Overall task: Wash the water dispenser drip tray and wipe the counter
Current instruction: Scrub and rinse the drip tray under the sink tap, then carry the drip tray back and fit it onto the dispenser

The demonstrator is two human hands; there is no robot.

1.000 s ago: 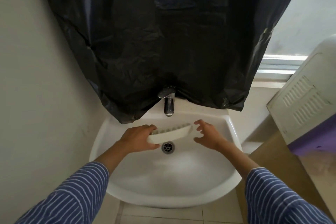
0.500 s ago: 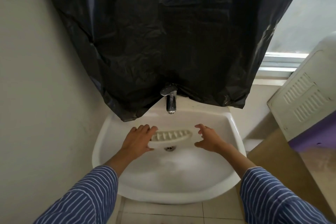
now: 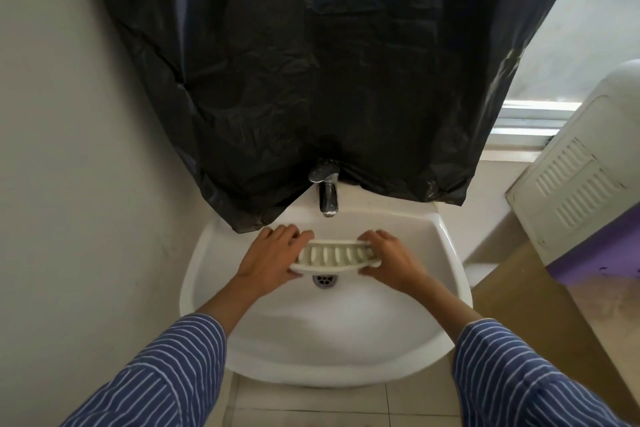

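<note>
— White plastic, that is what my fingers (image 3: pixel 304 239) are curled on. Can you confirm from your side?

— Yes. I see the left hand (image 3: pixel 273 258) gripping the left end of the drip tray (image 3: pixel 334 255), fingers over the far edge and thumb under the near edge. The right hand (image 3: pixel 388 258) grips the right end in the same way. Both hands hold it; neither one is loose.

— And where is the tray exactly?

— It is held level, slotted side up, inside the sink (image 3: pixel 207 274), just above the drain (image 3: pixel 324 279) and a little nearer than the tap (image 3: pixel 327 196). I see no water coming from the tap, and I cannot tell if the tray is wet.

— So how far along do I stand in the task?

— I judge it is early. The tray is brought to the basin, but the washing itself seems not started: no stream, no foam, no sponge in view. The rinse is left, and the counter wipe also. The counter (image 3: pixel 519 270) is at the right, beside the white appliance (image 3: pixel 571 191), and no cloth is visible there.

— What differs from half a second ago?

— Then only the left hand held the tray, and the right hand was open, just beside its right end. Now the right hand has closed on it. The black plastic sheet (image 3: pixel 311 80) hangs behind the tap as before.
</note>
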